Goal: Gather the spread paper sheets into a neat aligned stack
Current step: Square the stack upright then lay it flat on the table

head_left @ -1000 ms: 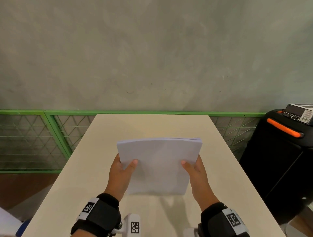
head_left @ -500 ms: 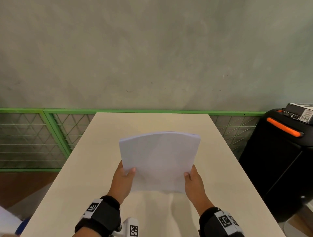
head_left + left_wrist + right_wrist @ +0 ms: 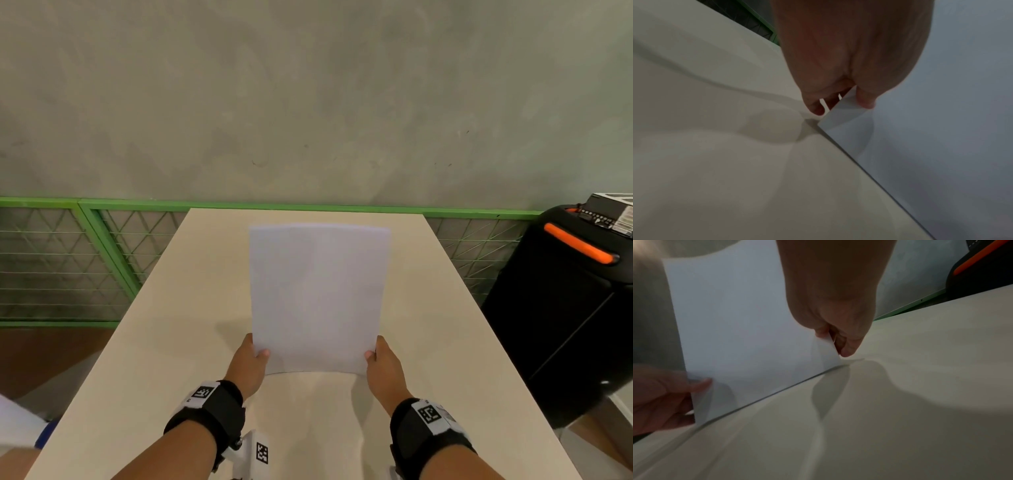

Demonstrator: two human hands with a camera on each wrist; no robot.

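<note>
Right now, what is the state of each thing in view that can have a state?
paper stack: gathered, held upright, bottom edge on the table.
left hand: grips the stack's lower left edge, thumb in front.
right hand: grips the lower right edge.
table: bears the stack's bottom edge.
black case: stands right of the table, orange handle on top.

Tabletop: one, beige, matte, rectangular, running away from me to a green-framed mesh fence at its far edge. On it: one stack of white paper sheets, standing on its lower edge, which touches the surface near my end, as both wrist views show. Soft shadows fall on the surface around that edge.
</note>
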